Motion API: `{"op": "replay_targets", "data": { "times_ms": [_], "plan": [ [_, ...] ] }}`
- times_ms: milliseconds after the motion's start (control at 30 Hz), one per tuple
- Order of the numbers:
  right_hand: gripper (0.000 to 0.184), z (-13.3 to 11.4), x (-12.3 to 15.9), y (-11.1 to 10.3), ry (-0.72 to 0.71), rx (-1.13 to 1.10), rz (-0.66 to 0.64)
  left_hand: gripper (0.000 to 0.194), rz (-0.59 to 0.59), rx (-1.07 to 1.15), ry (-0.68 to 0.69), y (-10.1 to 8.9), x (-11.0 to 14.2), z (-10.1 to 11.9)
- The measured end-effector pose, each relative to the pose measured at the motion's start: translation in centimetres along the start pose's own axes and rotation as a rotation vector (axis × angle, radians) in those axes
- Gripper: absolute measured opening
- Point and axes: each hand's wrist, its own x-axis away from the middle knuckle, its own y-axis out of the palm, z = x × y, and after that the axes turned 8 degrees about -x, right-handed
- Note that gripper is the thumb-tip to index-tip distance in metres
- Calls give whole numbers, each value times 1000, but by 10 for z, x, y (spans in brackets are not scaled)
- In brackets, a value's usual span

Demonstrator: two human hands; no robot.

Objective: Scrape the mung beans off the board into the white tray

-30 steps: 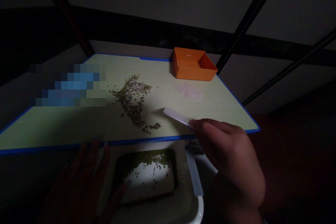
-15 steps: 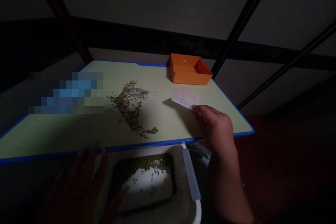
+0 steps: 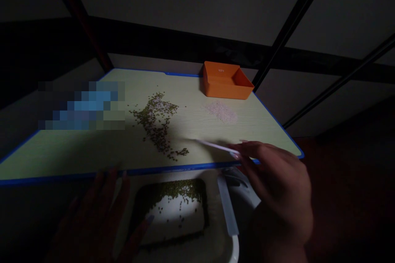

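Note:
My right hand (image 3: 274, 172) pinches a thin white flat strip (image 3: 216, 146) by its right end. The strip is edge-on over the tabletop, and its exact kind cannot be made out. Left of its tip lies a spread pile of small green beans mixed with pale grains (image 3: 159, 121). A separate patch of pale, rice-like grains (image 3: 221, 112) lies beyond it. In shadow, my left hand (image 3: 98, 213) lies with fingers stretched over the left side of a pale plastic container (image 3: 220, 222). Green beans (image 3: 182, 189) cover part of the container's floor, mostly along its far side.
An orange open box (image 3: 226, 89) stands at the tabletop's far right corner. The pale board (image 3: 92, 148) has a blue raised edge. A blurred-out blue patch (image 3: 89, 107) is at the left. Dark panels (image 3: 185, 0) rise behind the board.
My right hand has drawn the white strip away from the pale grain patch, toward me, and turned it edge-on. My left hand stays at the container. The view has shifted slightly.

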Motion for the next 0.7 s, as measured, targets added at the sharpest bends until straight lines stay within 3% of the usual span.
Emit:
{"op": "replay_targets", "data": {
  "times_ms": [200,700],
  "plan": [
    [15,-20,4,-6,-121,-139,-165,78,-26,-7,6,-1,0,0],
    [20,-25,-6,25,-205,-96,-196,78,-38,8,-40,0,2,-1]
  ]
}}
